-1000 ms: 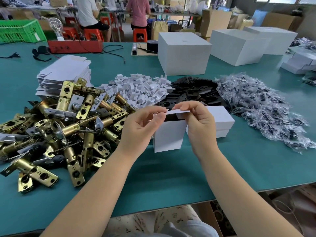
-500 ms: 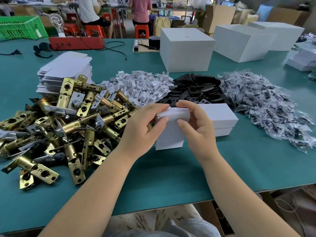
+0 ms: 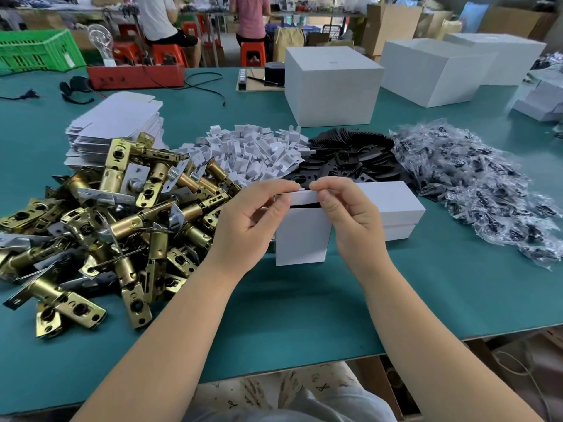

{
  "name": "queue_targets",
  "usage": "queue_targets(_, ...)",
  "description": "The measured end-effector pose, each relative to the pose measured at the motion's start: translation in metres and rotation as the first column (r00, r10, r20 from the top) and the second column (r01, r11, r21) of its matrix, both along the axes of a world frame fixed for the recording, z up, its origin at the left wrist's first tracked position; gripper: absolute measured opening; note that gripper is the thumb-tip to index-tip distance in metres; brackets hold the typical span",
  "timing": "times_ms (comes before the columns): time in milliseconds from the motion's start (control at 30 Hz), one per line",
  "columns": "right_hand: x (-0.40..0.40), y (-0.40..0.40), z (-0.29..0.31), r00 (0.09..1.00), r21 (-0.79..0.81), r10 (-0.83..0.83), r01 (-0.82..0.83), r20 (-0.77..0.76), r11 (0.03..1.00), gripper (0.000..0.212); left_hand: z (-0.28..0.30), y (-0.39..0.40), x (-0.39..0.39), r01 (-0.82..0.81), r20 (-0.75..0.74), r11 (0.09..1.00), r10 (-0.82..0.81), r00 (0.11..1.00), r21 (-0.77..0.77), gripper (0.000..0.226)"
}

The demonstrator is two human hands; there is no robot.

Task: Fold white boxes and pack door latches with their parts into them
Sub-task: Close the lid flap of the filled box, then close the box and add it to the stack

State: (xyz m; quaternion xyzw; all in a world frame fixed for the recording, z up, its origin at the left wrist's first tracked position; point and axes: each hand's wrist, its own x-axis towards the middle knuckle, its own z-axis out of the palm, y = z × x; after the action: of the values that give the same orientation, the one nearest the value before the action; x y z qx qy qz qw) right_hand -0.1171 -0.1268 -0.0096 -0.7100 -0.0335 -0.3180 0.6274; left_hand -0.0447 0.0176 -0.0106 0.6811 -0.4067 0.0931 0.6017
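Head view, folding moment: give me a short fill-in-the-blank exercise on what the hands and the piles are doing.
1. Both the left hand and the right hand pinch the top flap of a small ____ box.
2. The heap of brass door latches lies on the person's ____ side.
3. The table has a ____ surface.
4. The top of the held box is not yet fully ____.

Missing words: white; left; green; closed

A green-topped table (image 3: 304, 306) carries a heap of brass door latches (image 3: 100, 226) toward its left edge, flat white box blanks (image 3: 118, 117) behind them, white clips (image 3: 256, 150), black plates (image 3: 350, 153), bagged parts (image 3: 475, 184) rightward, and large white boxes (image 3: 332, 86) near the far edge.
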Motion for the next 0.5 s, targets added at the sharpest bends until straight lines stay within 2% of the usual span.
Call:
queue_targets(267, -0.0039, -0.0057, -0.0083, 0.997, -0.109, -0.024, 0.031, 0.069, 0.994, 0.024, -0.0024, 0.0007, 0.0024, -0.001, 0.101, 0.999, -0.002, 0.995, 0.036, 0.019)
queue_targets(500, -0.0036, -0.0046, -0.0079, 0.998, -0.096, -0.055, 0.058, 0.031, 0.994, 0.022, -0.0002, 0.0016, 0.0018, -0.019, 0.060, 0.998, 0.015, 0.998, 0.063, 0.021)
